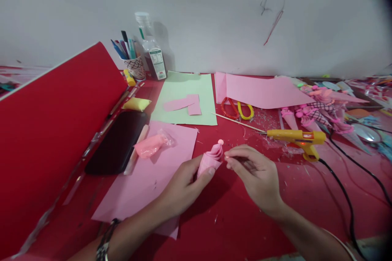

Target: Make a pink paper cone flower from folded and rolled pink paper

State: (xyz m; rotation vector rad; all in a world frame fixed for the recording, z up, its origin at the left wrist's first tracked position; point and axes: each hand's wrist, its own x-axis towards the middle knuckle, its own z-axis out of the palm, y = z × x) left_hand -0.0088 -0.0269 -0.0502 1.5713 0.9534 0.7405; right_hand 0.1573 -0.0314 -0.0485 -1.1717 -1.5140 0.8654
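My left hand point(183, 185) is closed around a small pink paper cone point(211, 160) with a pink ball on its top, held just above the red table point(245, 220). My right hand point(255, 173) sits right beside the cone's tip, its fingers pinched together; whatever they hold is too small to make out. A large pink paper sheet point(147, 179) lies under my left hand. The yellow glue gun point(298, 138) rests on the table just beyond my right hand, its black cord point(346, 200) trailing to the right.
A rolled red sheet point(52, 130) fills the left. A black phone point(118, 142), a pink lump in plastic point(151, 144), green paper point(186, 98), red and yellow scissors point(239, 110), a wooden skewer point(237, 122), a pen cup point(134, 65) and a bottle point(153, 55) lie behind. Finished pink cones point(318, 112) pile at right.
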